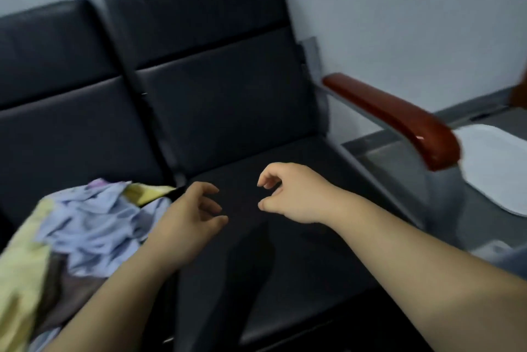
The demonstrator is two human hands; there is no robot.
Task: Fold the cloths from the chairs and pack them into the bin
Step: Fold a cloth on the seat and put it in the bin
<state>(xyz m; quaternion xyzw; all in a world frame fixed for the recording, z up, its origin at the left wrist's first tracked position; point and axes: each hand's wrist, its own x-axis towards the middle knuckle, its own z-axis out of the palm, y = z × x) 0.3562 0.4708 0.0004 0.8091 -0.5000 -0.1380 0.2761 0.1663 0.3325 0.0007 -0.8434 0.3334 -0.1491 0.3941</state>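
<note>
The left hand (188,223) and right hand (293,195) hovered above the chair seat (285,280), each grip slack and empty. Heaped cloths (94,217) at eight o'clock lay unfolded; the bin (405,169), possibly the blurred container at three o'clock, awaited them.

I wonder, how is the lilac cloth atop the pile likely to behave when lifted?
The lilac cloth lies crumpled in soft creases, so it will probably hang floppy. It looks thin, likely light. It overlaps the yellow cloth, which may drag along.

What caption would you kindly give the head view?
Empty left hand and right hand hover over black seat beside crumpled cloths.
</note>
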